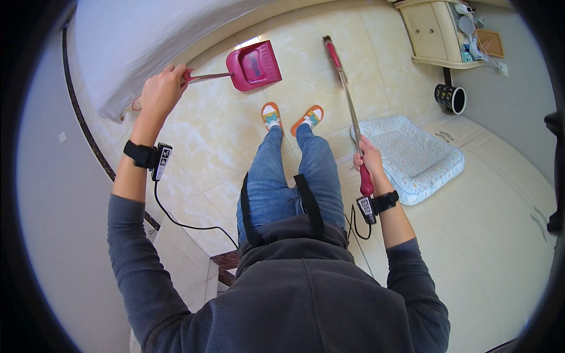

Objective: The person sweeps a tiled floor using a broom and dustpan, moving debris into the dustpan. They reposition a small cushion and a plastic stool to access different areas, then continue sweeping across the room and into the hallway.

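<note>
My left hand (162, 91) is closed round the handle end of a magenta dustpan (254, 66) with a metal shaft. Its pan hangs ahead of my feet, to the left, near the bed's lower edge. In my right hand (369, 156) is a broom (348, 94) with a metal shaft and a magenta grip, its end showing below my fist. The broom's narrow head points away from me over the tiled floor, its dark bristles seen only edge-on. Whether either head touches the floor I cannot tell.
A bed with a white cover (147, 41) runs along the far left. To the right, a pale blue patterned cushion (412, 156) lies on a low cream cabinet (488, 217). A dark patterned bin (450, 99) stands beyond it, below a cream nightstand (432, 32) holding small items.
</note>
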Motion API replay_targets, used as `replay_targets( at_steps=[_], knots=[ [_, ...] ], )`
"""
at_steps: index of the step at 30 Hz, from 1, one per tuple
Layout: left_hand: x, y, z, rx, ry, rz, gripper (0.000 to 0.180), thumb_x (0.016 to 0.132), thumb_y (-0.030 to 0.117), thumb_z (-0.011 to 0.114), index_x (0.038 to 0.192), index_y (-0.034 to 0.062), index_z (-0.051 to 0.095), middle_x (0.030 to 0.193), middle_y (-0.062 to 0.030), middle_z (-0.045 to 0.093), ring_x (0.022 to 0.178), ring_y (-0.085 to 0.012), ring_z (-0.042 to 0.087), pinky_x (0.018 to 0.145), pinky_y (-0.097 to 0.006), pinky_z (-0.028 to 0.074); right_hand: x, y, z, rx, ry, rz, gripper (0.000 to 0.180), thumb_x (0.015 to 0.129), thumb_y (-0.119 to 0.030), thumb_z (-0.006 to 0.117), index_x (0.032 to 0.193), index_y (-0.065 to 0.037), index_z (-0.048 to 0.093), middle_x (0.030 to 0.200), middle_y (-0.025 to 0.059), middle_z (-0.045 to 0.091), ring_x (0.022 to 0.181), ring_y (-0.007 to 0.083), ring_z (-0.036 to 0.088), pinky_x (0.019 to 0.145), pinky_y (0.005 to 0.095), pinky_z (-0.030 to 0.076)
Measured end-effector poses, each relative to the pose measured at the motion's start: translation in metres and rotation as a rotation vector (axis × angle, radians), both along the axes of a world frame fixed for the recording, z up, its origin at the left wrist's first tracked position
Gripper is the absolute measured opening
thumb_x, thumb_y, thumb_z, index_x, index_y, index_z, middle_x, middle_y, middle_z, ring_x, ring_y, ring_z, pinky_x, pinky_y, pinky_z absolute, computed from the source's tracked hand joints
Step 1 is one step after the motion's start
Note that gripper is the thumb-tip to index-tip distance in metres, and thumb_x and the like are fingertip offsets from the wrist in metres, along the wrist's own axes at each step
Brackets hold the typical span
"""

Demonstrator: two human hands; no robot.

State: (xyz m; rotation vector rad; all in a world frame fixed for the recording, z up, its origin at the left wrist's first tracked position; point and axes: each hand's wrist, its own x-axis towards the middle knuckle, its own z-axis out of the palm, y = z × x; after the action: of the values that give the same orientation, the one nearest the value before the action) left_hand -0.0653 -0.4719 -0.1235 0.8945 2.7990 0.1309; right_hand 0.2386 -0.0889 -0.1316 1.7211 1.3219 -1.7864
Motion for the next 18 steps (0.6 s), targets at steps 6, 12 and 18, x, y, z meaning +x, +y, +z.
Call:
replay_targets(
  at_steps=[6, 12, 18],
  knots=[
    [0.000, 0.001, -0.005, 0.016, 0.061, -0.003, 0.014, 0.073, 0.018, 0.062, 0.078, 0.0102, 0.052, 0.072, -0.0073, 0.054, 0.060, -0.0292, 0.057, 0.051, -0.039, 0.046, -0.050, -0.054, -0.051, 0.043, 0.003, 0.043, 0.044, 0.089, -0.017, 0.040, 0.132, -0.014, 0.030, 0.054, 0.0022, 0.042, 0.039, 0.0111, 0.040, 0.035, 0.0267, 0.037],
    [-0.004, 0.002, 0.000, 0.027, 0.060, 0.005, 0.013, 0.073, 0.018, 0.062, 0.078, 0.0100, 0.052, 0.071, -0.0075, 0.054, 0.059, -0.0289, 0.057, 0.051, -0.039, 0.046, -0.036, -0.095, -0.013, -0.111, -0.069, 0.299, 0.046, 0.088, -0.018, 0.043, 0.133, -0.015, 0.032, 0.055, 0.0022, 0.044, 0.040, 0.0101, 0.040, 0.035, 0.0260, 0.035],
    [-0.001, -0.004, -0.006, 0.027, 0.046, -0.002, 0.014, 0.072, 0.018, 0.062, 0.079, 0.0098, 0.052, 0.072, -0.0076, 0.054, 0.059, -0.0291, 0.057, 0.050, -0.039, 0.046, -0.015, -0.050, 0.043, -0.247, -0.039, 0.199, 0.047, 0.089, -0.019, 0.044, 0.134, -0.016, 0.031, 0.056, 0.0009, 0.043, 0.039, 0.0090, 0.039, 0.035, 0.0237, 0.032]
  ],
)
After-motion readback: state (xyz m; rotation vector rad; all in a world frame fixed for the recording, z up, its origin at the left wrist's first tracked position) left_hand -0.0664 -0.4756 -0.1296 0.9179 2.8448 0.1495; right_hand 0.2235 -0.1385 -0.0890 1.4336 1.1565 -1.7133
